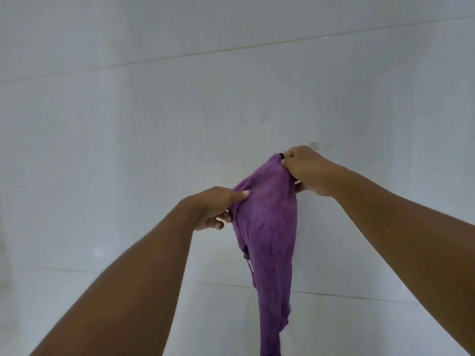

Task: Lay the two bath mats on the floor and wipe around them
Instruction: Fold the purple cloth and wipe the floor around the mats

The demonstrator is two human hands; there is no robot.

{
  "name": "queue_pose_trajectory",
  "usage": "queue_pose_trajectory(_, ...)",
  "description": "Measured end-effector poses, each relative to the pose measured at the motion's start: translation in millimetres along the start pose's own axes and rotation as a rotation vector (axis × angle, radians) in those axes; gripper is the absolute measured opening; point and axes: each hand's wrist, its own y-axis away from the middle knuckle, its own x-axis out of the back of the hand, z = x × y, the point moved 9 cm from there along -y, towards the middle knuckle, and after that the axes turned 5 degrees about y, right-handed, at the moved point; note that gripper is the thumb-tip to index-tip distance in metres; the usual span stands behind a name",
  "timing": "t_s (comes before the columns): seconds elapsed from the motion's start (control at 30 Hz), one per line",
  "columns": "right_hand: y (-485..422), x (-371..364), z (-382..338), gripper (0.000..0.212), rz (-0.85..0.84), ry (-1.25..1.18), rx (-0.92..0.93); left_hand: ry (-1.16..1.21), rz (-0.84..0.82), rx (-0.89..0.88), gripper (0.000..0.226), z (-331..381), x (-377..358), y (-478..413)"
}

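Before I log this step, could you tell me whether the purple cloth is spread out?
No: purple cloth hangs bunched from both hands.

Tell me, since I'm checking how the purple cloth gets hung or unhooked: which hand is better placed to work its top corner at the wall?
Right. The right hand pinches the purple cloth at its top corner by the black loop; the left hand holds lower, on the side edge.

1. You will find no readable text, number, brand or sign anywhere in this view.
2. The purple cloth carries a small white tag near a dark loop, but any print on it is too small and blurred to read.
3. The pale tiled wall bears no lettering.
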Motion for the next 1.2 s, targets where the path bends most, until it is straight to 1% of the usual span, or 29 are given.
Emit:
queue_pose_trajectory(0.1, 2.8, -63.8, -15.9, 0.026, -0.203, 0.008, -0.006, -0.135, 0.159, 0.036, 0.039, -23.0, 64.3, 30.3)
queue_pose_trajectory(0.2, 4.0, -142.8, -46.9, 0.023, -0.37, -0.009, 0.05, -0.189, 0.245, 0.092, 0.047, -49.2, 120.0, 73.7)
queue_pose_trajectory(0.3, 8.6, -227.4, -92.8, 0.02, -0.499, -0.058, 0.13, -0.066, 0.294, 0.124, 0.042, -78.3, 175.8, 131.3)
queue_pose_trajectory(0.4, 24.5, -307.2, -146.5, 0.021, -0.618, -0.123, 0.198, 0.079, 0.354, 0.175, 0.047, -108.5, 235.6, 201.8)
queue_pose_trajectory(0.47, 42.3, -361.0, -183.0, 0.022, -0.703, -0.177, 0.23, 0.108, 0.388, 0.25, 0.049, -127.6, 273.6, 254.0)
queue_pose_trajectory(0.53, 70.5, -417.9, -220.2, 0.023, -0.81, -0.23, 0.255, 0.104, 0.444, 0.34, 0.045, -144.7, 310.6, 308.7)
queue_pose_trajectory(0.6, 107.3, -473.2, -257.9, 0.031, -0.953, -0.286, 0.272, 0.074, 0.491, 0.426, 0.047, -157.4, 341.7, 361.4)
queue_pose_trajectory(0.67, 152.8, -522.8, -292.6, 0.044, -1.154, -0.322, 0.289, 0.026, 0.512, 0.537, 0.049, -169.4, 364.6, 413.8)
queue_pose_trajectory(0.73, 203.6, -564.2, -322.1, 0.043, -1.376, -0.299, 0.348, -0.031, 0.516, 0.668, 0.052, -184.5, 381.2, 468.2)
queue_pose_trajectory(0.8, 249.8, -597.6, -344.6, 0.04, -1.53, -0.222, 0.42, -0.093, 0.572, 0.786, 0.054, -197.5, 393.6, 525.3)
queue_pose_trajectory(0.9, 315.6, -635.0, -378.4, 0.035, -1.636, -0.142, 0.539, -0.247, 0.742, 0.99, 0.052, -212.6, 410.0, 613.7)
queue_pose_trajectory(0.97, 357.1, -649.8, -408.2, 0.031, -1.675, -0.193, 0.587, -0.423, 0.78, 1.16, 0.052, -215.7, 413.3, 666.9)
queue_pose_trajectory(1.03, 390.5, -656.4, -442.4, 0.028, -1.67, -0.285, 0.638, -0.559, 0.82, 1.31, 0.041, -217.4, 411.3, 715.7)
queue_pose_trajectory(1.1, 417.0, -660.9, -472.8, 0.026, -1.656, -0.348, 0.701, -0.537, 0.947, 1.369, 0.025, -221.3, 402.2, 760.2)
queue_pose_trajectory(1.17, 439.5, -667.3, -494.9, 0.025, -1.674, -0.385, 0.734, -0.363, 1.174, 1.311, 0.029, -226.6, 389.7, 801.8)
queue_pose_trajectory(1.2, 449.0, -671.3, -502.8, 0.025, -1.691, -0.398, 0.741, -0.26, 1.311, 1.247, 0.038, -226.3, 381.5, 819.2)
